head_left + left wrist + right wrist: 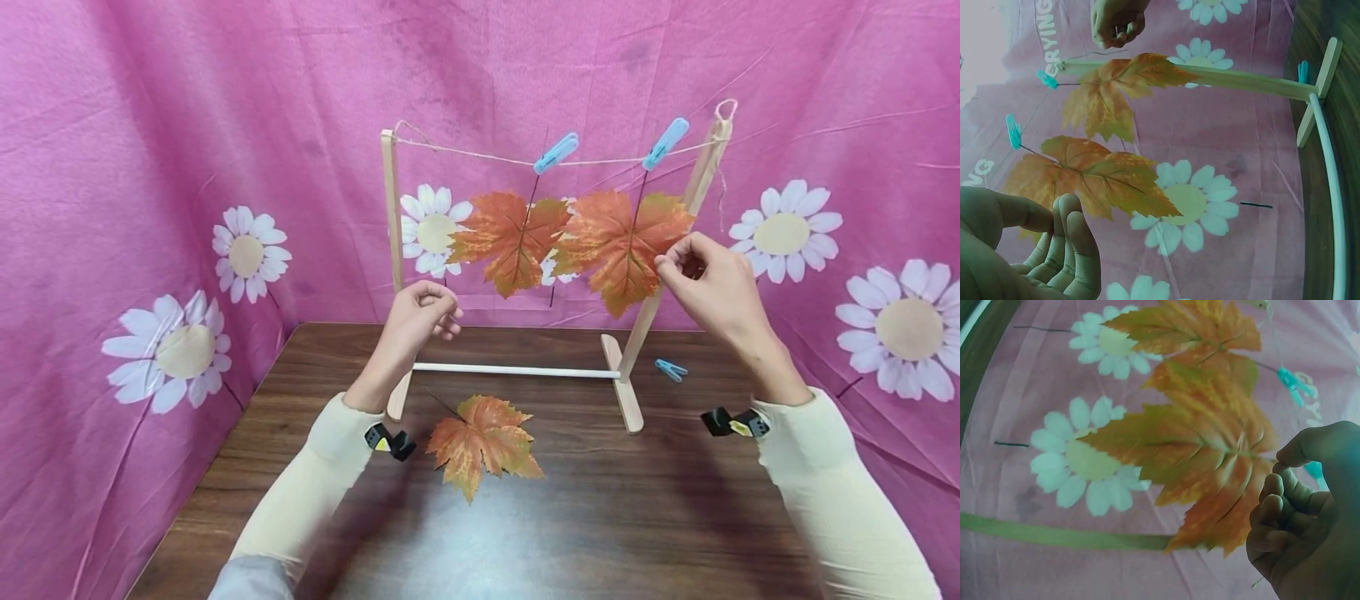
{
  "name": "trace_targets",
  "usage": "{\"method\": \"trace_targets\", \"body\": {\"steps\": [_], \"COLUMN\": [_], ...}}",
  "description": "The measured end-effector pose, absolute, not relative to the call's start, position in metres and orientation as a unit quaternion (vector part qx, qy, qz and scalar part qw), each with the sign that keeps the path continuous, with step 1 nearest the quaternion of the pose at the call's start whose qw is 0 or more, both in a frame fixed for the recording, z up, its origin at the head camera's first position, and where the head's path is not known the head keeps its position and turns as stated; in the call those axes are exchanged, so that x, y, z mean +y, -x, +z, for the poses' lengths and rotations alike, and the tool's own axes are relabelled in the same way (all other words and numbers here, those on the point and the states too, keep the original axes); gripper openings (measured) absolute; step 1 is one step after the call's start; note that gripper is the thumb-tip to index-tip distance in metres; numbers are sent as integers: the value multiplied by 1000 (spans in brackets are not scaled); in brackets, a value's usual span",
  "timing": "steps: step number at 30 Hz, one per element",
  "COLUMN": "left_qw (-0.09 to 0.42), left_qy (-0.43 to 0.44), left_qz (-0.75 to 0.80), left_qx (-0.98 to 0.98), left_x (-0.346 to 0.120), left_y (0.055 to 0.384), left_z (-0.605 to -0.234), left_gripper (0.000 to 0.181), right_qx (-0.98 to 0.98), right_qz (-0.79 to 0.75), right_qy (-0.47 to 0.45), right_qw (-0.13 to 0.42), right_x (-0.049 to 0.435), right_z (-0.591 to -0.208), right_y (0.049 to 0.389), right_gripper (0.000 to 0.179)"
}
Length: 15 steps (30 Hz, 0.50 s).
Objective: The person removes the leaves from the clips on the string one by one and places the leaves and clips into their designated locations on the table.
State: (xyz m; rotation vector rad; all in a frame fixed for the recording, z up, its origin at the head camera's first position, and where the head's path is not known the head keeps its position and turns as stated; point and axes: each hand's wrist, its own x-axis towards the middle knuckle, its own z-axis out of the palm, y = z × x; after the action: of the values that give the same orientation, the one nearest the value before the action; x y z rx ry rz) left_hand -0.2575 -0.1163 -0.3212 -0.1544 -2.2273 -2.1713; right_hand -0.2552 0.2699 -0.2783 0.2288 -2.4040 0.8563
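Two orange maple leaves, the left leaf [517,242] and the right leaf [626,242], hang by dark stems from a string. A blue clothespin [557,153] grips the left stem and another clothespin [666,143] the right one. My right hand [712,279] hovers by the right leaf's edge, fingers loosely curled; the left wrist view shows a gap between them. Lower left of the hanging leaves, my left hand [422,315] is raised near the left post, fingers loosely bent with nothing in them. A third maple leaf [483,442] lies on the table below.
The string [480,153] spans two wooden posts, the left post [392,208] and right post [701,179], joined low down by a white rod [517,370]. A loose blue clothespin [671,370] lies on the brown table [570,533]. Behind hangs a pink flowered cloth [315,108].
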Motion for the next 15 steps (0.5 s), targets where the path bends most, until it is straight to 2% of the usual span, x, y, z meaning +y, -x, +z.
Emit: {"method": "trace_targets", "body": {"steps": [15], "left_qw": [41], "left_qy": [101], "left_qz": [-674], "left_qx": [-730], "left_x": [-98], "left_y": [258], "left_z": [-295], "left_gripper": [5], "right_qx": [-885], "right_qz": [331], "right_qy": [-148], "right_qw": [293], "right_x": [232], "right_z": [-247], "right_y": [252], "right_gripper": [20]}}
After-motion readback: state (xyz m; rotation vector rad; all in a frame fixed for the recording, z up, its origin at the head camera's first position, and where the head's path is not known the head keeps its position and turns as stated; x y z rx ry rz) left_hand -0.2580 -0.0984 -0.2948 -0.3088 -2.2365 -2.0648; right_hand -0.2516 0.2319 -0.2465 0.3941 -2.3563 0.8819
